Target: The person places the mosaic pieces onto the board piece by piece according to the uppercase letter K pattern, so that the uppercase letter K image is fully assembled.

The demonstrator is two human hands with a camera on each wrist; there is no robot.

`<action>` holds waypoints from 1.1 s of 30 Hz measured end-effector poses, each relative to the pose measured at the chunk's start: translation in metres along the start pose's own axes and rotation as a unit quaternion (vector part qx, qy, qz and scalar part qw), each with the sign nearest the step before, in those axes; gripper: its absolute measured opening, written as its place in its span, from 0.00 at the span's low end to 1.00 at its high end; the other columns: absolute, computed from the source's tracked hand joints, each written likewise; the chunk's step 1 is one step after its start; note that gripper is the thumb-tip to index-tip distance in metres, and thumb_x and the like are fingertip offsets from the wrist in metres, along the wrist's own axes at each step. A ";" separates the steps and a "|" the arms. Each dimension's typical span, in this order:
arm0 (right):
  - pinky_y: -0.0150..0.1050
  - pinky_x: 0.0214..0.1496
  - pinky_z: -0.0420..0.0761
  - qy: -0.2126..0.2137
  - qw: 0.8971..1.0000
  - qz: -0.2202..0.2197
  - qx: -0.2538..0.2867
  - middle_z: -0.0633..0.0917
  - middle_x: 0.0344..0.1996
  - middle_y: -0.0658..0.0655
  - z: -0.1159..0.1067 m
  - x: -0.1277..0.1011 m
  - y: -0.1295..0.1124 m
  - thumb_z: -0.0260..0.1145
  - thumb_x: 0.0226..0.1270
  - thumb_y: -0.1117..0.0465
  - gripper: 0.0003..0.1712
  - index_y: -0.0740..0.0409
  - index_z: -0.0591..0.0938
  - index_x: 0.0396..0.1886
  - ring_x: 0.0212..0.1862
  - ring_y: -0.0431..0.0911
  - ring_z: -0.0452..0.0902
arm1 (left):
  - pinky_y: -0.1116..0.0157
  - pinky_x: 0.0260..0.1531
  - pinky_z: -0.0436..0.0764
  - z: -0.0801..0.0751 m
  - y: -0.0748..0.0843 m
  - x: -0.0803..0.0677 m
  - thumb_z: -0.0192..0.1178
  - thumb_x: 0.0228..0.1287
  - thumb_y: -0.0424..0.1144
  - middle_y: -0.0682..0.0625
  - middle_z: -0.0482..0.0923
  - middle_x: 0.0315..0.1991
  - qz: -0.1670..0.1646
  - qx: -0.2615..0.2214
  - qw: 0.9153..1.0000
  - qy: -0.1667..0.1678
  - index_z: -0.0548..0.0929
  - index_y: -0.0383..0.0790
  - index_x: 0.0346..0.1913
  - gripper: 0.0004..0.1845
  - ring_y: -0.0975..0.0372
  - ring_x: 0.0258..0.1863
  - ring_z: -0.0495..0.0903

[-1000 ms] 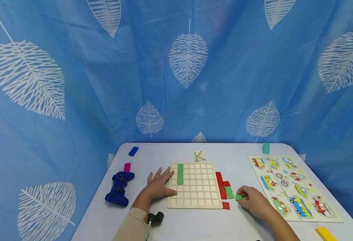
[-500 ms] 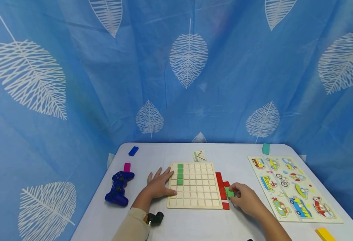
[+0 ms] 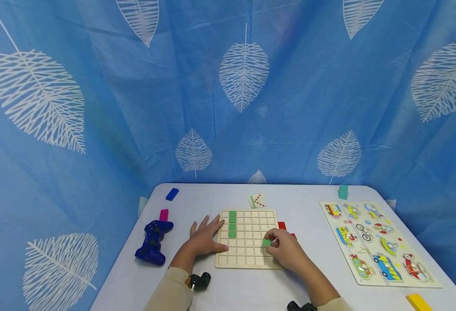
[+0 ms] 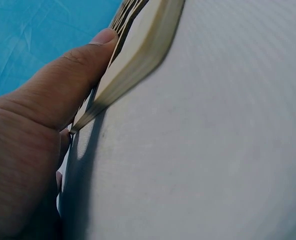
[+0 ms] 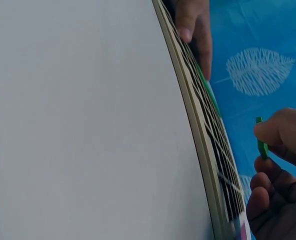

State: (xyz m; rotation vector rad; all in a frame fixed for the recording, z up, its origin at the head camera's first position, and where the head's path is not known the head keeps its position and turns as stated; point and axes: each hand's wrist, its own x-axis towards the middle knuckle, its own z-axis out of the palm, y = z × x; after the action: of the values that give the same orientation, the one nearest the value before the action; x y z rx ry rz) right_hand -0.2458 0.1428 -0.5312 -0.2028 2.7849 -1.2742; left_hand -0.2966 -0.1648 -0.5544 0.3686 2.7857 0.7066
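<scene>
A wooden grid board lies on the white table, with several green tiles set in a column near its left side. My left hand rests flat on the table against the board's left edge, thumb along the wood. My right hand hovers over the board's right part and pinches a small green tile between thumb and fingers; the right wrist view shows that tile held above the board. Red tiles lie just right of the board, partly hidden by my hand.
A blue game controller, a pink block and a blue block sit at the left. A pattern card lies behind the board. A vehicle puzzle, a teal block and a yellow block are at the right.
My right hand has moved left from the loose tiles beside the board to over the board's right part, carrying a green tile. The left hand has stayed put.
</scene>
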 end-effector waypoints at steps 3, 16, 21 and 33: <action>0.33 0.37 0.78 0.003 1.000 -0.022 0.003 0.81 0.39 0.46 0.013 0.005 -0.008 0.74 0.61 0.66 0.12 0.49 0.85 0.43 0.37 0.40 0.75 | 0.32 0.77 0.34 0.001 -0.001 -0.001 0.75 0.50 0.69 0.55 0.51 0.86 -0.001 -0.003 1.000 0.002 0.65 0.58 0.81 0.56 0.45 0.86 0.40; 0.34 0.42 0.81 -0.043 0.997 -0.066 0.025 0.83 0.44 0.49 0.052 0.031 -0.037 0.75 0.67 0.61 0.13 0.52 0.85 0.49 0.42 0.41 0.78 | 0.32 0.77 0.33 -0.002 -0.002 0.000 0.74 0.52 0.71 0.55 0.51 0.86 0.005 0.006 1.000 0.000 0.64 0.57 0.82 0.56 0.46 0.86 0.40; 0.33 0.43 0.80 -0.049 0.996 -0.076 0.019 0.83 0.45 0.49 0.063 0.037 -0.044 0.74 0.66 0.61 0.13 0.53 0.85 0.50 0.42 0.40 0.77 | 0.31 0.77 0.35 -0.003 0.000 0.001 0.74 0.52 0.71 0.54 0.52 0.86 0.010 0.011 1.000 -0.001 0.64 0.56 0.82 0.56 0.45 0.85 0.41; 0.37 0.41 0.76 -0.041 0.995 -0.074 -0.046 0.79 0.37 0.47 0.082 0.043 -0.048 0.74 0.61 0.63 0.11 0.52 0.86 0.44 0.38 0.41 0.72 | 0.32 0.77 0.33 -0.003 0.000 -0.001 0.75 0.50 0.71 0.55 0.51 0.85 -0.001 0.006 1.000 0.000 0.65 0.56 0.82 0.56 0.45 0.86 0.40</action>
State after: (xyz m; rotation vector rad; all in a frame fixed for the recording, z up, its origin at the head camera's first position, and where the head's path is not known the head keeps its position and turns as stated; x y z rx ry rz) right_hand -0.2739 0.0434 -0.5487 -0.4654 2.8052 -1.1368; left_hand -0.2965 -0.1659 -0.5518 0.3685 2.7913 0.6894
